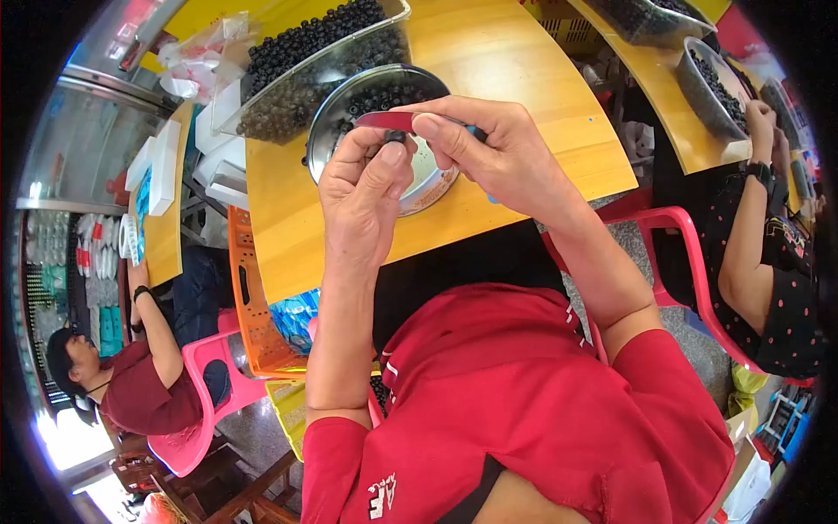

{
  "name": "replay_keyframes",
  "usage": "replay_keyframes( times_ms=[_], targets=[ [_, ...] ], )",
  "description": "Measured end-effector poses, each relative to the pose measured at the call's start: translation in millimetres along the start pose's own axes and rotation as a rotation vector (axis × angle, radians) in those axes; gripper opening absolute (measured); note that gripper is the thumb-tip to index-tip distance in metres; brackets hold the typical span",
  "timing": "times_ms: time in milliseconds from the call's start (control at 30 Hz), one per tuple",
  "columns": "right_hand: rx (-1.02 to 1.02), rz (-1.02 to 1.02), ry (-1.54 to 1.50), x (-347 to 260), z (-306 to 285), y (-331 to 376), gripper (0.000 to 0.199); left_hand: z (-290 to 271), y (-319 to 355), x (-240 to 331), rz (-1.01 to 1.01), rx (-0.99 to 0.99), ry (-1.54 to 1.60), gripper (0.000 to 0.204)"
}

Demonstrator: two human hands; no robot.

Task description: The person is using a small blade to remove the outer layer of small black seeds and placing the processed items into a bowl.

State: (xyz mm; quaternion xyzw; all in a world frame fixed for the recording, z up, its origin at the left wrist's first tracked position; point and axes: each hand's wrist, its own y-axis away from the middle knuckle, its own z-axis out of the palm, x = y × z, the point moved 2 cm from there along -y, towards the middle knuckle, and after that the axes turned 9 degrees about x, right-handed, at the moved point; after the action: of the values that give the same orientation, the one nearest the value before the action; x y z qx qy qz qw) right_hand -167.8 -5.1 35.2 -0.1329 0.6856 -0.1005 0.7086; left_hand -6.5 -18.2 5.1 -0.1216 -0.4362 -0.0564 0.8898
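Over the metal bowl (pixel 443 181), my two hands meet. My left hand (pixel 371 179) is closed, pinching a small dark round berry-like piece (pixel 395 136) between thumb and fingertips. In my right hand (pixel 489 144) is a small knife (pixel 382 120) with a red blade, pointing left and lying just above that piece; I cannot tell whether they touch. A bit of blue shows at the knife's other end beyond my fingers. More dark round pieces (pixel 384 94) lie inside the bowl, partly hidden by my hands.
A clear plastic bin (pixel 327 65) heaped with dark round pieces stands behind the bowl on the wooden table (pixel 524 65). An orange crate (pixel 249 297) is by the table's left side. People sit at left and right; the right one's hand (pixel 759 122) is at another bowl (pixel 698 87).
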Motion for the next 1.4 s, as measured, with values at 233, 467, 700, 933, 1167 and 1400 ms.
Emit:
replay_keyframes(
  times_ms=[233,467,700,933,1167,1400],
  targets=[
    [0.088,-0.051,-0.005,7,2,0,0.022,6,1,4,-0.045,0.067,-0.035,0.022],
    [0.191,0.064,-0.222,2,-23,-12,0.024,-1,-34,26,-0.229,0.069,-0.102,0.023],
    [0.234,0.091,-0.243,4,-32,-13,0.025,-6,-83,-2,-0.107,-0.153,-1.068,0.025],
    [0.241,0.104,-0.262,5,-35,-13,0.025,7,-87,-24,-0.048,-0.498,-1.797,0.026],
    [0.212,0.131,-0.264,9,-33,-14,0.025,-18,-82,-23,-0.066,-0.529,-1.648,0.025],
    [0.235,0.155,-0.244,21,-22,-17,0.025,-6,-60,17,-0.362,-0.176,-0.491,0.024]
  ],
)
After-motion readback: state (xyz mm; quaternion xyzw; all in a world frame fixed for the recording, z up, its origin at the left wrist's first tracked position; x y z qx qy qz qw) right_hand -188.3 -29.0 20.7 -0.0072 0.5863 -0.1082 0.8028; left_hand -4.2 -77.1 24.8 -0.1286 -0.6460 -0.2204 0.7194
